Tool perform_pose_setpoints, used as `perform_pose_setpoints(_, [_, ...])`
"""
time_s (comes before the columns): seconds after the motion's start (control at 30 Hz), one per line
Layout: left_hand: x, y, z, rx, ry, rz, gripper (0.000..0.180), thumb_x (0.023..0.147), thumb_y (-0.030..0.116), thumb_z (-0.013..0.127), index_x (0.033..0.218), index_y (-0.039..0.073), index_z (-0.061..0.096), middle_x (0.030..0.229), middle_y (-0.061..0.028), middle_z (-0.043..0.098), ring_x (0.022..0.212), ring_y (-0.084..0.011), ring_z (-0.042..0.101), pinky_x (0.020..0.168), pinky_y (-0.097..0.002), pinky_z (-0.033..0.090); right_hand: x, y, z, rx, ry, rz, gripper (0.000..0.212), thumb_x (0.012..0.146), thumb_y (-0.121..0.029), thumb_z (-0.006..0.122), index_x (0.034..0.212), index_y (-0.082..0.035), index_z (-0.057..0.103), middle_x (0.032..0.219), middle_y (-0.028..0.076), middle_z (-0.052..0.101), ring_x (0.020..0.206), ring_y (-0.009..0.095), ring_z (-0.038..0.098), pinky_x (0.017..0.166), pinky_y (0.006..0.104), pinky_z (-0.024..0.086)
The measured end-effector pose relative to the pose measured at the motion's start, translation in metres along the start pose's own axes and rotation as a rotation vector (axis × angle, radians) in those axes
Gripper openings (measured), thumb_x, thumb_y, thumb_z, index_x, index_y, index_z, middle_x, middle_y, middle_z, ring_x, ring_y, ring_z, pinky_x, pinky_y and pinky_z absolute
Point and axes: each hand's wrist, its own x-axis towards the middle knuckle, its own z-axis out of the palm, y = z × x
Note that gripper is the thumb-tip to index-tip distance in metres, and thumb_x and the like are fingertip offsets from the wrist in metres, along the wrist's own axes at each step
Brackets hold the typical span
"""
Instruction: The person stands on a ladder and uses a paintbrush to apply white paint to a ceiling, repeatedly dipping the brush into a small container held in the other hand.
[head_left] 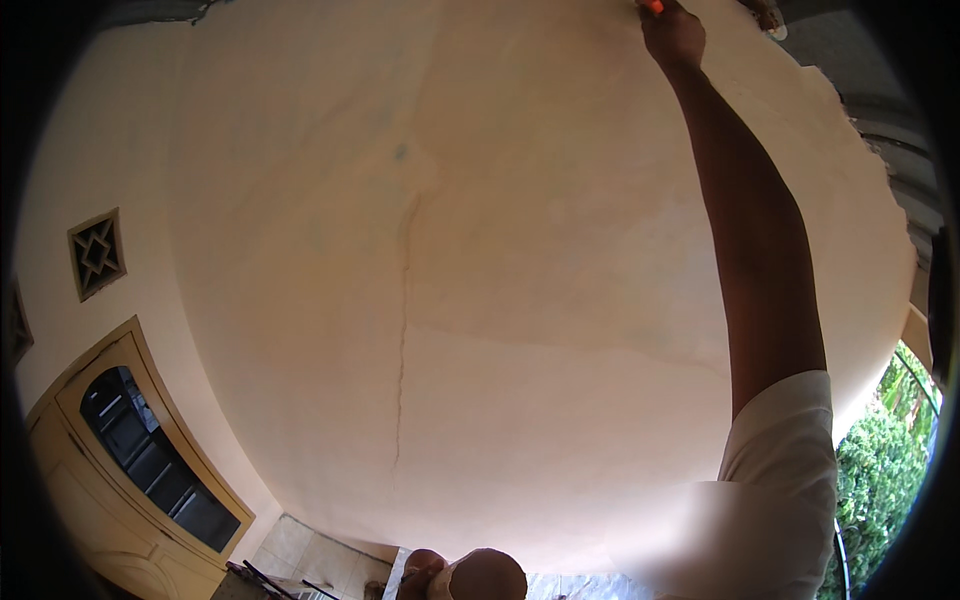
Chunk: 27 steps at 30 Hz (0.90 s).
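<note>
My right arm, in a white short sleeve, reaches high up the wall (540, 260). At the top edge of the view my right hand (676, 38) is closed around an orange-handled tool (655, 5); most of the tool is cut off, so its kind does not show. Low in the middle, my left hand (423, 565) appears partly, with its fingers curled against the side of a round container (488, 575). The container's lower part lies outside the view. The wall is pale peach, with a long vertical crack (403, 350) and faint uneven patches.
A yellowish wooden door (110, 500) with a dark glass pane stands at the left, below a patterned vent (97, 254). Tiled floor (310, 555) shows at the bottom. Corrugated roofing (890, 120) runs along the upper right, above green bushes (880, 470).
</note>
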Motion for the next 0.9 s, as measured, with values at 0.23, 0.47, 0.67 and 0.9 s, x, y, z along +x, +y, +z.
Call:
perform_pose_setpoints(0.23, [-0.011,0.03,0.023,-0.056,0.03,0.013,0.054,0.096,0.057,0.063,0.136,0.02,0.062,0.13,-0.0085,0.067,0.118,-0.0304,0.065,0.077,-0.0487,0.063,-0.077,-0.165,0.078,0.431,-0.301,-0.194,0.014,0.089,-0.027,0.065,0.1,-0.019,0.07,0.097,0.01,0.075,0.088,0.037,0.071,0.078,0.048,0.058])
perform_pose_setpoints(0.47, [-0.02,0.035,0.038,-0.089,-0.065,-0.043,0.05,0.1,0.058,0.06,0.134,0.021,0.062,0.12,-0.0027,0.071,0.106,-0.0212,0.072,0.063,-0.0405,0.064,-0.106,-0.055,0.017,0.63,0.072,0.438,0.013,0.08,-0.012,0.082,0.089,-0.004,0.076,0.079,0.007,0.076,0.072,0.015,0.071,0.072,0.0338,0.058])
perform_pose_setpoints(0.67, [-0.017,0.042,0.037,-0.313,-0.065,-0.157,0.052,0.099,0.056,0.062,0.137,0.021,0.06,0.123,-0.0027,0.07,0.113,-0.0192,0.068,0.068,-0.0411,0.062,-0.131,0.083,-0.112,0.073,0.255,0.502,0.008,0.084,-0.018,0.078,0.091,-0.014,0.075,0.089,0.005,0.074,0.077,0.024,0.072,0.068,0.0387,0.058])
perform_pose_setpoints(0.9, [-0.008,0.035,0.039,-0.321,-0.069,-0.12,0.054,0.097,0.054,0.066,0.137,0.019,0.06,0.128,-0.0057,0.066,0.117,-0.0229,0.064,0.073,-0.0424,0.062,-0.246,-0.013,-0.093,0.187,-0.213,-0.169,0.019,0.077,-0.007,0.072,0.094,-0.015,0.07,0.1,0.003,0.072,0.09,0.028,0.069,0.074,0.0413,0.058])
